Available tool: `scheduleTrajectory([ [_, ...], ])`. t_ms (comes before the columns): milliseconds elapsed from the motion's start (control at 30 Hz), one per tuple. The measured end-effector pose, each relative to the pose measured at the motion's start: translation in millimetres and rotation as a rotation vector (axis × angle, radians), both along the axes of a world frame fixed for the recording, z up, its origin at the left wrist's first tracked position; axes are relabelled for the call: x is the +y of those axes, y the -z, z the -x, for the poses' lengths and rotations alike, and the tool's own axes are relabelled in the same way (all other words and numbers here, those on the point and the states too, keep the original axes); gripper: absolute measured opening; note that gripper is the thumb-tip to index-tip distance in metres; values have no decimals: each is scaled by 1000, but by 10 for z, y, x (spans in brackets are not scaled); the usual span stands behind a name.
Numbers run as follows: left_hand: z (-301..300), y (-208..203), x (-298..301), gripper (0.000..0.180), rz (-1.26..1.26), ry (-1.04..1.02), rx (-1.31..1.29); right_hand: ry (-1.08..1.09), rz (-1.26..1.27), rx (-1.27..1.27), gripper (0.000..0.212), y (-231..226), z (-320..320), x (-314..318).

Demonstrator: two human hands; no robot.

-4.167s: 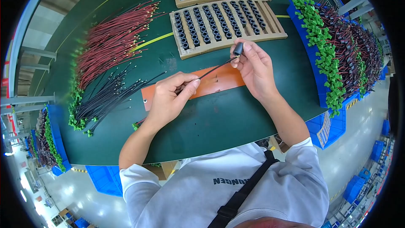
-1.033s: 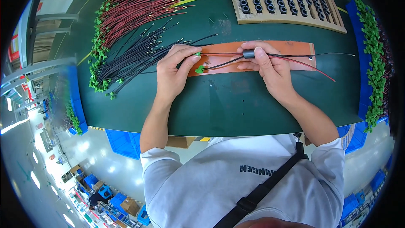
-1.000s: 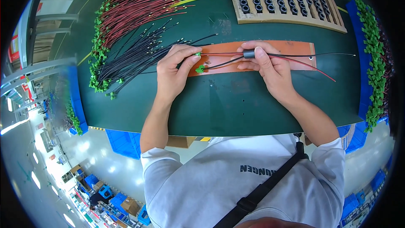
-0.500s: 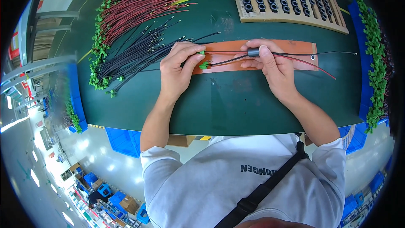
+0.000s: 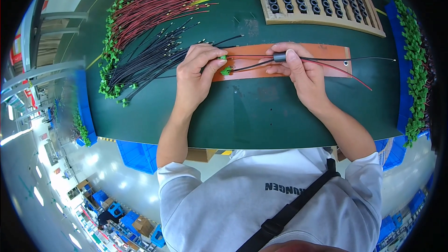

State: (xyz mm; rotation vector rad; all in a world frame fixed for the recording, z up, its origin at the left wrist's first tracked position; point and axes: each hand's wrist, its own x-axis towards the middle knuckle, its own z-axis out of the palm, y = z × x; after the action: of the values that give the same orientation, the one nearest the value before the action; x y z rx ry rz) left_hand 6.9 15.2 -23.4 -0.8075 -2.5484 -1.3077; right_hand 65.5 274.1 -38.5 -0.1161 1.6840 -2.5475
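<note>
Between thumb and fingers, my left hand [image 5: 199,72] pinches a small green connector [image 5: 224,58] at the end of a red wire [image 5: 249,56]. A second green connector [image 5: 226,71], on a black wire [image 5: 252,66], hangs just below it. My right hand [image 5: 301,72] is closed on a black cylindrical core [image 5: 279,57], thumb on its near side. Both wires pass through the core, and their free ends stretch out to the right. All of this lies over an orange strip board [image 5: 326,71].
Bundles of red wires [image 5: 149,9] and black wires [image 5: 149,63] with green connectors lie at the left. A tray [image 5: 322,17] of black ring-shaped cores sits at the back right. Blue bins [image 5: 396,65] with green connectors flank the green table [image 5: 224,116].
Almost nothing differs. Both hands keep their grips, and the wires and core stay nearly in place.
</note>
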Motion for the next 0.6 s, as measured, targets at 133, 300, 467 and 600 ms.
scheduleTrajectory([
  [133, -18, -23, 4, 17, 19, -19, -1, -2, -42, 5, 36, 41, 3, 9],
  [300, -14, 2, 28, 15, 53, -26, -19, -2, -38, 23, 35, 23, 8, 2],
  [467, -18, 32, 35, 17, 149, 12, 67, -3, -46, 34, 34, 37, 3, -17],
  [600, 51, -114, -182, 21, -139, 80, -217, -6, -20, 11, 34, 17, -1, 0],
])
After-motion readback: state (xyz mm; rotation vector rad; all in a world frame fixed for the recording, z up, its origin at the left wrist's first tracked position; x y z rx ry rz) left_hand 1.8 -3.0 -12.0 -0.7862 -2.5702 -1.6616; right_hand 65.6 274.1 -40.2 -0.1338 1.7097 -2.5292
